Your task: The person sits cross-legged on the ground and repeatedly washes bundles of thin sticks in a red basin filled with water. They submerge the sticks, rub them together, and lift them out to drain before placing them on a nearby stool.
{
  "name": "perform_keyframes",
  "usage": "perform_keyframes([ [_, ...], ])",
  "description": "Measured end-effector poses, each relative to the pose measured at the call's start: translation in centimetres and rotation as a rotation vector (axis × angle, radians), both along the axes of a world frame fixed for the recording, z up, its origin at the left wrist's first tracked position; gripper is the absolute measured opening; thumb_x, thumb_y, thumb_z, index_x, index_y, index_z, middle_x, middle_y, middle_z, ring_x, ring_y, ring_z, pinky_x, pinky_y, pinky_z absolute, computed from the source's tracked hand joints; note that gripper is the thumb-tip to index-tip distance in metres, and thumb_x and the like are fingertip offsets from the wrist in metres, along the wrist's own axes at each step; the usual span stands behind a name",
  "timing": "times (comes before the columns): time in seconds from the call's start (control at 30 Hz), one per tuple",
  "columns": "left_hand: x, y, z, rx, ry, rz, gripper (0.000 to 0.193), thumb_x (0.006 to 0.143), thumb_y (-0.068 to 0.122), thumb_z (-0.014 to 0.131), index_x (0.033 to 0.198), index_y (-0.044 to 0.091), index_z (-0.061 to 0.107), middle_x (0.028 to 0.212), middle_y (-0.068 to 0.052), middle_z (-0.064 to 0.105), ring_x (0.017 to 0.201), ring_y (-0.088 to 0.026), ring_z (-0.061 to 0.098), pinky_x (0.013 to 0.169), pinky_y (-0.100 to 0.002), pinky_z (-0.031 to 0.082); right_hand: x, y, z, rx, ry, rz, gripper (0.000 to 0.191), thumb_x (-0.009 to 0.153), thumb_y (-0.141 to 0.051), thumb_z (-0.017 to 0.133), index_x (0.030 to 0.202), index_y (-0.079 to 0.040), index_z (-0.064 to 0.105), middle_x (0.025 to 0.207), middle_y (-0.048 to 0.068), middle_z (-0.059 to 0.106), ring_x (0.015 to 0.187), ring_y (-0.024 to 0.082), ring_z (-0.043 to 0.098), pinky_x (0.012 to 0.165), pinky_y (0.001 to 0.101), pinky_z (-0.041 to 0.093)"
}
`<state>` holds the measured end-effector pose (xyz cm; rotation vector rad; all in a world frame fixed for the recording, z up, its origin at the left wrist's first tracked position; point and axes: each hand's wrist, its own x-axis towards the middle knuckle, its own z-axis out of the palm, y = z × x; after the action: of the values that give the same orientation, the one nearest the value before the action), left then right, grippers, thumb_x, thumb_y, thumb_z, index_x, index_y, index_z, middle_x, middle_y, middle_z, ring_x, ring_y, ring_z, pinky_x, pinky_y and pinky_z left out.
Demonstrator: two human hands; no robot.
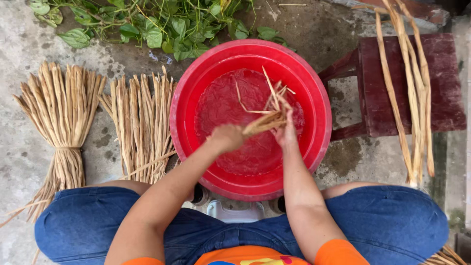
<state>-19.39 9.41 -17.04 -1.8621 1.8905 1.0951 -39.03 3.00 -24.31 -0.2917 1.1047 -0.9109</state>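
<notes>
A red plastic basin [189, 98] holding water sits on the concrete in front of my knees. Above the water, my left hand [226, 137] grips a small bunch of pale dried stalks [267, 118] by one end. At the bunch's other side my right hand [285, 131] touches the stalks, its fingers among the loose tips that fan upward. Both forearms reach out over the basin's near rim.
Two tied bundles of dried stalks [61, 122] [142, 125] lie on the ground left of the basin. Long stalks [412, 88] rest across a dark red wooden stool [446, 83] at the right. Green leafy vines [162, 24] spread behind the basin.
</notes>
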Motion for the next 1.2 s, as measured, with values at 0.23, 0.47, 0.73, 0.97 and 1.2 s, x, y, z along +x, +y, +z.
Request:
perform_keyframes([
  [0.23,6.8,-0.2,-9.5,-0.153,-0.109,0.308,0.036,0.103,0.027,0.048,0.134,0.011,0.056,0.116,-0.02,0.072,0.109,-0.039,0.07,0.089,-0.055,0.057,2.5,4.1,-3.6,0.176,0.438,-0.2,0.061,0.097,-0.056,0.058,0.145,-0.018,0.05,0.123,0.013,0.062,0.098,0.027,0.063,0.078,0.0411,0.047],
  [0.47,0.7,5.1,-15.1,0.235,-0.084,0.311,0.049,0.105,0.032,0.038,0.143,0.009,0.058,0.145,-0.021,0.056,0.13,-0.038,0.058,0.098,-0.059,0.053,7.4,7.1,-5.7,-0.313,0.726,0.707,0.073,0.085,-0.018,0.073,0.149,-0.011,0.04,0.148,0.016,0.052,0.132,0.031,0.052,0.11,0.0455,0.042],
  [0.73,5.2,3.1,-12.5,0.14,0.031,0.927,0.048,0.085,0.043,0.06,0.124,0.017,0.066,0.126,-0.013,0.064,0.114,-0.028,0.06,0.099,-0.043,0.053,1.1,4.3,-4.3,0.34,0.82,-0.084,0.069,0.093,-0.043,0.075,0.15,-0.017,0.045,0.149,0.01,0.04,0.124,0.027,0.041,0.089,0.0518,0.036],
  [0.97,-1.6,1.0,-9.3,0.244,0.32,0.758,0.041,0.097,0.035,0.054,0.115,0.0,0.068,0.105,-0.024,0.072,0.09,-0.029,0.072,0.084,-0.05,0.059,7.7,4.9,-1.6,0.312,0.312,0.364,0.093,0.079,-0.056,0.074,0.154,-0.019,0.033,0.146,0.011,0.046,0.118,0.032,0.049,0.082,0.0503,0.048],
  [1.2,-6.5,2.3,-0.7,0.072,0.258,0.072,0.047,0.103,0.04,0.045,0.116,0.001,0.068,0.109,-0.029,0.071,0.103,-0.042,0.07,0.093,-0.054,0.054,3.1,-0.2,-1.6,0.31,-0.391,0.209,0.025,0.099,-0.009,0.071,0.12,0.002,0.063,0.084,0.012,0.069,0.064,0.015,0.063,0.056,0.0253,0.056],
])
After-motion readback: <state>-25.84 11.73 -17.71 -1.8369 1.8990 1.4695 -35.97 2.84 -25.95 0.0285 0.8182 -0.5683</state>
